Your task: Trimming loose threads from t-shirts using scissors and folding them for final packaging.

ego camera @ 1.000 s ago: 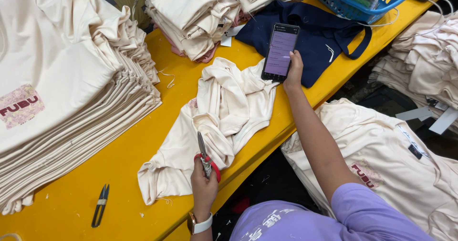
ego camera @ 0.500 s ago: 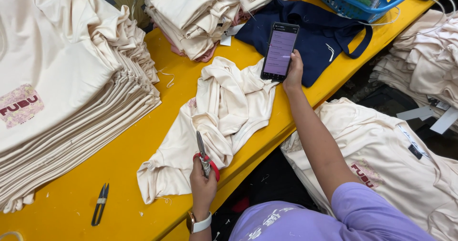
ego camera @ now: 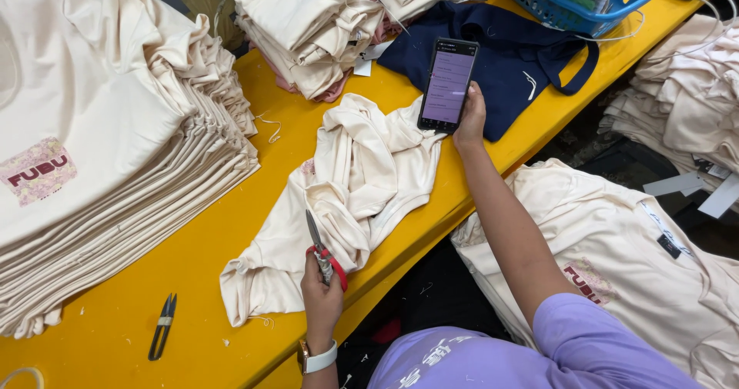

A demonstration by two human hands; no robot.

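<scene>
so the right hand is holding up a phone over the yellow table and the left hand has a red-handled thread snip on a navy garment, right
Not quite. The head view shows the left hand holding the red-handled thread snip on a crumpled cream garment, not a navy one. The navy garment lies farther back, beside the phone. The rest holds: the right hand holds up the phone over the yellow table.

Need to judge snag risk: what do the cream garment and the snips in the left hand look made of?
Cream garment: soft matte knit, probably cotton jersey; it crumples in loose folds. Snips in the left hand: bare grey metal blade, red grip, likely plastic.
</scene>
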